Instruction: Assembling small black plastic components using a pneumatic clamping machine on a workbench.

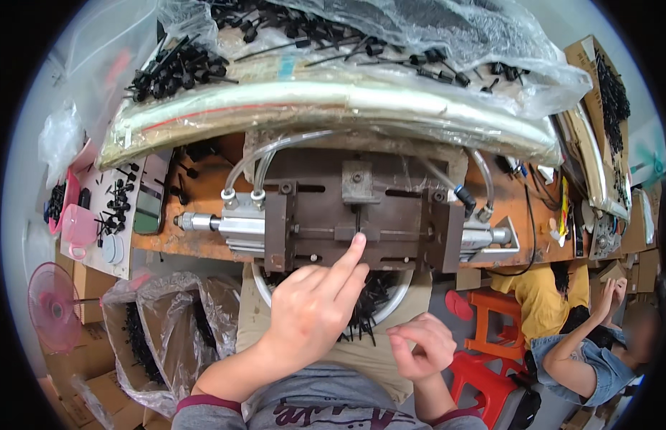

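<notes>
My left hand (315, 304) reaches over the middle of a dark metal fixture (318, 247). Its index finger is stretched out, with the tip at a small black part (358, 215) standing in the centre slot; the finger covers the part's lower end. The other fingers are loosely bent. Lower right, my right hand (422, 347) hovers near my lap with its fingers curled in and the thumb against them; whatever may be inside is hidden. Between my hands and body, a round pale-rimmed container (399, 304) in my lap holds many thin black parts (365, 312).
Air cylinders (243, 233) with clear hoses flank the fixture. Behind it, a plastic-covered tray (333, 100) carries piles of black parts (179, 72). A pink fan (55, 307) and bagged boxes (171, 322) stand left. Another person (583, 358) sits right, by red stools (483, 380).
</notes>
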